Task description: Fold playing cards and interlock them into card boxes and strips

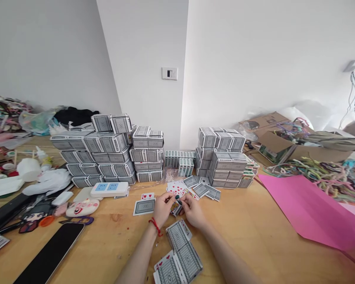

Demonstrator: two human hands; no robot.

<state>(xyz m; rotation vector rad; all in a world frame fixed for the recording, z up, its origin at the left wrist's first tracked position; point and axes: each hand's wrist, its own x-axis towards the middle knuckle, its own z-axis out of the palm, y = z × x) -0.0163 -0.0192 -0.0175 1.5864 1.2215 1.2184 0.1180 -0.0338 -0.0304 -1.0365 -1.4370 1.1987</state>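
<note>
- The table [254, 232] is showing smooth, pale wood.
- The held cards [176, 208] are looking like glossy printed paper.
- The pink sheet [307, 211] is looking like matt paper.
- The phone [51, 253] is gleaming glossy black.
- The power strip [110, 189] is showing smooth white plastic.

Left hand [162, 209] and right hand [193, 211] together hold a small fan of playing cards [176, 206] above a wooden table [254, 232].

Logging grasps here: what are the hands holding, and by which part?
A few playing cards, pinched at opposite edges by left hand and right hand.
</note>
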